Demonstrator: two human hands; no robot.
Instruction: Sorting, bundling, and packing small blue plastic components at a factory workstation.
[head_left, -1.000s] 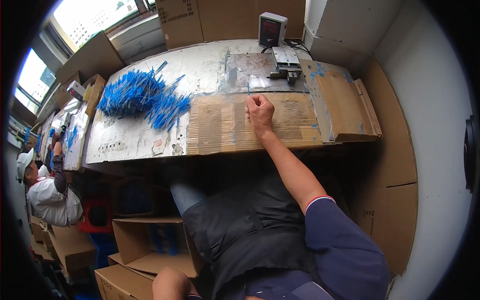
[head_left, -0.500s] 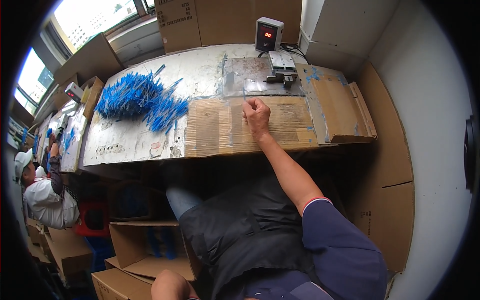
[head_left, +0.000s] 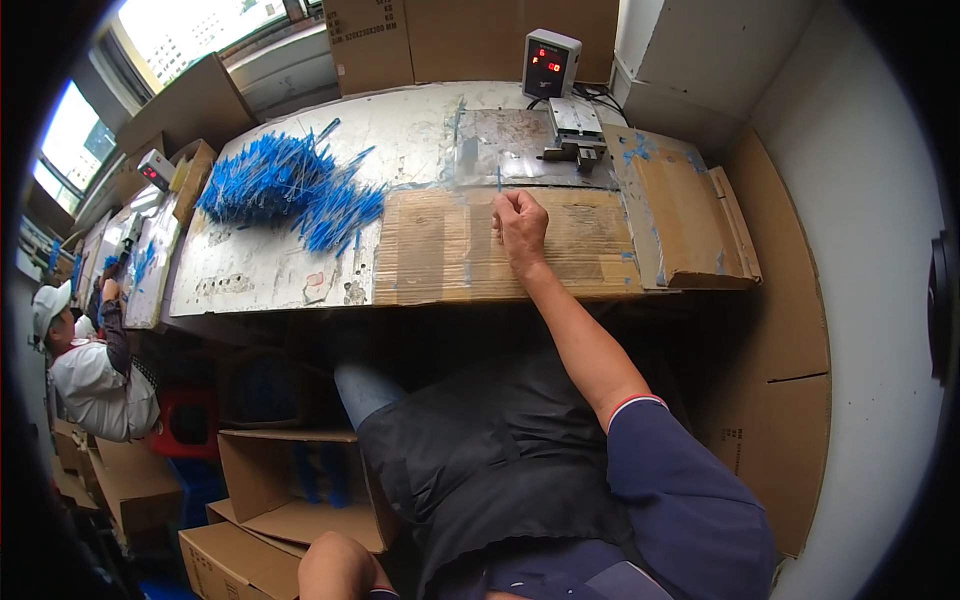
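My right hand [head_left: 521, 225] is closed in a pinch above the ribbed cardboard sheet [head_left: 440, 245] on the table. A thin blue strip [head_left: 500, 178] sticks up from its fingertips, pointing at the metal plate beyond. On that plate, a little to the right of the strip, sits a small metal fixture [head_left: 575, 130] with a dark jaw-like front. At the lower edge only the bent left arm [head_left: 338, 568] shows, and my left hand is out of sight. Left of the cardboard lies a heap of thin blue and clear strips [head_left: 265, 180].
Behind the fixture stands a box with a red lit display [head_left: 550, 65] and cables. A flattened cardboard box [head_left: 695, 220] lies at the table's right end. Open cartons [head_left: 300, 490] stand below on the left. Farther left, another person [head_left: 95, 375] works at a bench.
The red figures on the display have changed. The whole view has shifted slightly; my right hand keeps about the same place and pinch by the metal plate.
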